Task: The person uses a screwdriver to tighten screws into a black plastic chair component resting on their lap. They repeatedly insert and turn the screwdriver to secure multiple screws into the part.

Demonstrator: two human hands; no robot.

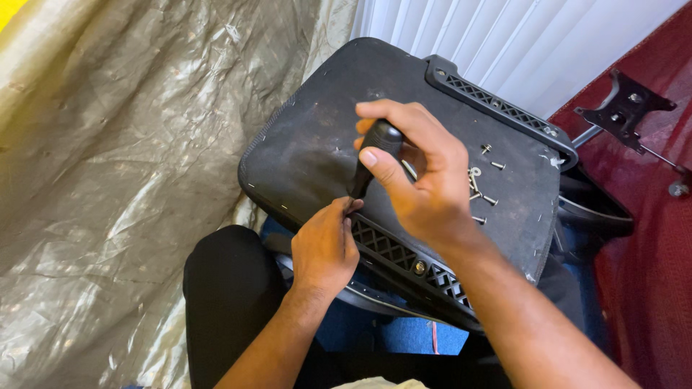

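Observation:
An upturned black chair seat (317, 144) lies in front of me, its underside facing up. My right hand (422, 176) grips the black handle of a screwdriver (375, 155) that stands tilted over the seat's near edge. My left hand (324, 248) pinches around the screwdriver's tip where it meets the black latticed armrest bracket (400, 252). Several loose silver screws (483, 184) lie on the seat just right of my right hand. The tip itself is hidden by my left fingers.
A second latticed bracket (497, 104) runs along the seat's far edge. A crinkled grey plastic sheet (122, 166) covers the left. A black metal plate (623, 108) lies on the red carpet at right. White vertical blinds (519, 36) hang behind. My black-clad knee (227, 288) is below.

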